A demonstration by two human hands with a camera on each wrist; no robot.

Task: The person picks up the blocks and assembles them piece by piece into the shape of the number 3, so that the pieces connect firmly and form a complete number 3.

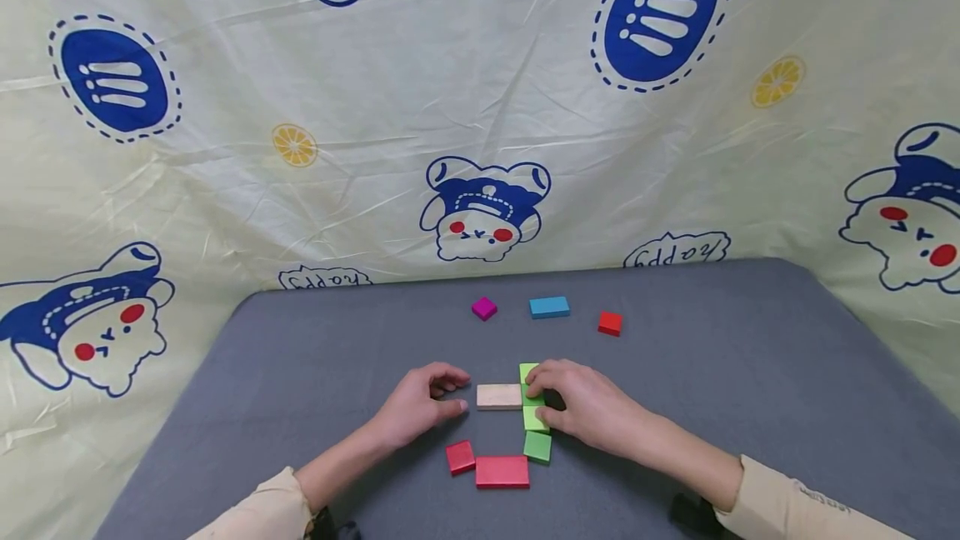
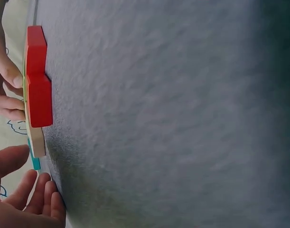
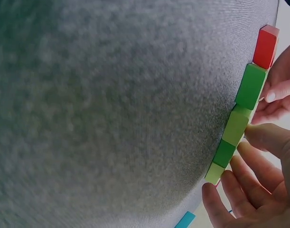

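Observation:
Several green blocks stand in a column, among them a light green block and a darker green block at its near end. My right hand is over the upper part of this column, its thumb and fingertips touching the blocks with a gap between them. A plain wooden block lies crosswise, its right end against the column. Off its left end is my left hand, fingers loosely bent, thumb apart, nothing between them. In the left wrist view, the left hand is likewise free of the blocks.
Nearer me lie a long red block and a small red block. Farther back on the grey table sit a magenta block, a blue block and another red block. A printed curtain hangs behind.

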